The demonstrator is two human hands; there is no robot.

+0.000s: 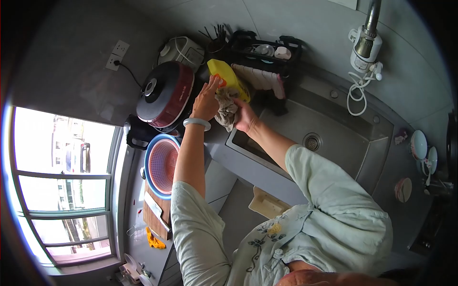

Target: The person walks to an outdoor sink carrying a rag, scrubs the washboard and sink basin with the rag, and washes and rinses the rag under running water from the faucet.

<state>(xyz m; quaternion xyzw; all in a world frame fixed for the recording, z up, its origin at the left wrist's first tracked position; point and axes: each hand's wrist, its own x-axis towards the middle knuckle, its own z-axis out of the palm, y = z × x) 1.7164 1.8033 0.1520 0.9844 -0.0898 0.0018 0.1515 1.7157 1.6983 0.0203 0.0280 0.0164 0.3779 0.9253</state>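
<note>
My left hand (206,101), with a pale bangle on the wrist, reaches to a yellow jug (224,71). Its fingers are stretched out against the jug, near an orange-red patch. My right hand (245,116) grips a crumpled grey-brown cloth (226,107) just below the jug. Part of the cloth lies between the two hands, and I cannot tell whether the left one touches it. The jug's lower side is partly hidden by my fingers and the cloth.
A dark red electric cooker (166,95) stands to the left, above a pink colander (163,161) in a blue basin. A cleaver (156,209) lies on a cutting board (151,223). Right are a steel sink (329,128) and bowls (419,145). A dish rack (248,43) stands behind.
</note>
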